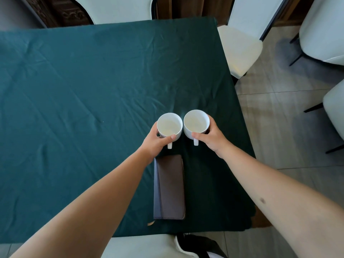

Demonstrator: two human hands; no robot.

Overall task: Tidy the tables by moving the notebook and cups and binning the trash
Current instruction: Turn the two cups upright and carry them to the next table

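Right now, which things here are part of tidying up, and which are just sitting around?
Part of the job: left cup in the left hand; right cup in the right hand; notebook on the green tablecloth.

Just around: white chairs. No trash shows.

two cups side by side on table (93,81), near its right edge: left cup (169,125) betw left hand's fingers (172,137), right cup (196,123) betw right hand's fingers (195,135). notebook (170,187) just behind left-hand fingers, nearer the person. chair (240,49) beyond table's right corner.
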